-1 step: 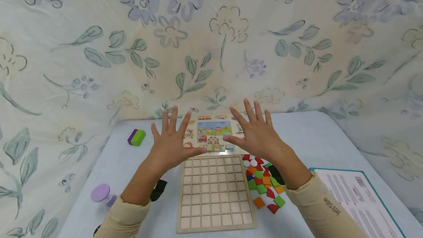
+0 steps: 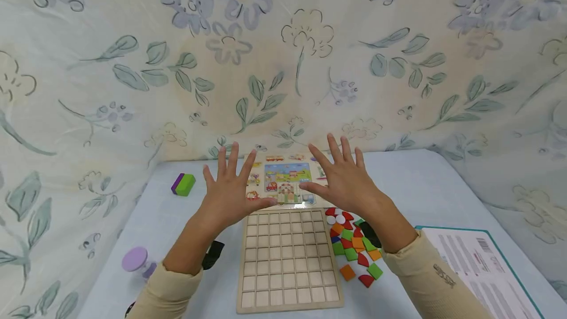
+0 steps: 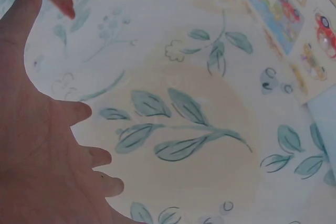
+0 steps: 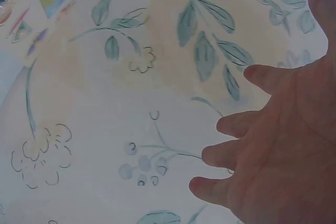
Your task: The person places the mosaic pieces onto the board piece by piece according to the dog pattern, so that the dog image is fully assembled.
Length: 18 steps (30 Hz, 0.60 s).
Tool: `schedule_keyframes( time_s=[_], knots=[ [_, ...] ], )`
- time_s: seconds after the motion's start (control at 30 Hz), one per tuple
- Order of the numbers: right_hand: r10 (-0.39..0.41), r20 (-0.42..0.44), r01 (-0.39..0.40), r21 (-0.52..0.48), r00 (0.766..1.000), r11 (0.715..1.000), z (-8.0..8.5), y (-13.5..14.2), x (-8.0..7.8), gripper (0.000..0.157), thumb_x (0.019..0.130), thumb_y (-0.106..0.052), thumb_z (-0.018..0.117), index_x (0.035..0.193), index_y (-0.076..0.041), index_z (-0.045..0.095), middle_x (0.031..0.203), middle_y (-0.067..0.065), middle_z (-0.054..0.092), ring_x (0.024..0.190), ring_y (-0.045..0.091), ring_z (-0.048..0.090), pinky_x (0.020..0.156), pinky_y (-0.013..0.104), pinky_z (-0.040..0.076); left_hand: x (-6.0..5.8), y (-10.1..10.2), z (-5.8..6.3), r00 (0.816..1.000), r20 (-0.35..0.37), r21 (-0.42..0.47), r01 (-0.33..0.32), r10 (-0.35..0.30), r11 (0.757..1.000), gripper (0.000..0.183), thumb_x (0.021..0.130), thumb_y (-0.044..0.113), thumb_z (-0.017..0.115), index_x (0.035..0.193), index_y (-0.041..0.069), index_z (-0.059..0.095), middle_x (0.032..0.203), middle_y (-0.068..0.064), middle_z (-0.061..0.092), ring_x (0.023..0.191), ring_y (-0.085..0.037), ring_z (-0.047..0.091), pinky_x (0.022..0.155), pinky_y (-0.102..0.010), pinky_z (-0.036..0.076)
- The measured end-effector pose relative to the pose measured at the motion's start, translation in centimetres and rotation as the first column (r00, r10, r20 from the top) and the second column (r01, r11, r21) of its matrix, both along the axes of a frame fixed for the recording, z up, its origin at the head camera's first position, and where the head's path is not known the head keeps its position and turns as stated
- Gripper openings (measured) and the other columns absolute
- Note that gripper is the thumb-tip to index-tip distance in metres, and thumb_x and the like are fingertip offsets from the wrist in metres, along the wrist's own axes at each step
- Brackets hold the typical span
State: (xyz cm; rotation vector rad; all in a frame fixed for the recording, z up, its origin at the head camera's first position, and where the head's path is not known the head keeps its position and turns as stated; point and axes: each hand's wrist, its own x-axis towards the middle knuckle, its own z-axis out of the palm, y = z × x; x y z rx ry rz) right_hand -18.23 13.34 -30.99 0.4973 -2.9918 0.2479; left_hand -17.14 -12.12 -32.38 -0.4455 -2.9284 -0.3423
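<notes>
A pale wooden rectangular grid board [image 2: 287,267] was laid flat, centred on the pale blue surface [image 2: 398,181], seemingly for easy reach. Beside its right edge, flat red, green and orange pieces [image 2: 351,254] were scattered, likely kept handy. The left hand [image 2: 228,198] and right hand [image 2: 345,183] were held raised, fingers spread wide, with nothing gripped.

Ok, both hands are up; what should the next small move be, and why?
I'd probably lower the right hand to the loose coloured pieces. It and the left hand hold nothing, the pieces lie just right of the wooden board, and the board's visible squares are empty.
</notes>
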Motion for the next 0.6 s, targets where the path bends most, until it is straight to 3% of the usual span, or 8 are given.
schedule_keyframes(
  time_s=[0.27,0.4,0.5,0.6],
  knots=[
    [0.0,-0.041,0.0,-0.001,0.999,1.0,-0.6,1.1,0.0,0.085,0.077,-0.076,0.033,0.145,-0.032,0.01,0.152,0.011,-0.005,0.136,0.033,-0.015,0.104,0.063,-0.001,-0.3,0.6,-0.3,0.999,-0.032,-0.014,0.025,-0.025,1.0,0.107,0.064,0.083,0.044,0.146,0.027,0.002,0.151,-0.008,-0.014,0.135,-0.031,-0.021,0.096,-0.072,0.002],
    [0.01,-0.079,-0.012,-0.021,0.997,1.0,-1.3,1.9,-0.8,0.076,0.083,-0.066,0.041,0.144,-0.026,0.022,0.15,0.015,0.013,0.138,0.036,0.005,0.106,0.06,0.01,0.1,0.4,-0.8,0.999,0.004,0.003,0.052,-0.052,0.999,0.11,0.064,0.08,0.048,0.147,0.023,0.003,0.152,-0.005,-0.013,0.137,-0.031,-0.014,0.1,-0.068,0.005],
    [-0.012,-0.039,0.011,-0.028,0.999,1.0,-3.9,2.9,-1.9,0.061,0.087,-0.05,0.051,0.136,-0.016,0.04,0.138,0.016,0.038,0.127,0.035,0.033,0.101,0.054,0.029,1.0,-0.4,-3.0,0.991,0.098,-0.004,0.088,-0.087,0.996,0.111,0.065,0.075,0.055,0.147,0.016,0.008,0.153,-0.007,-0.004,0.138,-0.034,-0.003,0.101,-0.066,0.015],
    [-0.077,0.128,0.079,-0.009,0.989,0.997,-7.5,4.6,-2.7,0.045,0.088,-0.035,0.058,0.124,-0.008,0.052,0.121,0.015,0.053,0.107,0.03,0.051,0.09,0.046,0.044,2.2,-1.3,-6.1,0.965,0.229,-0.016,0.136,-0.129,0.991,0.112,0.064,0.069,0.062,0.146,0.009,0.014,0.152,-0.01,0.006,0.137,-0.037,0.007,0.098,-0.064,0.023]
  ],
)
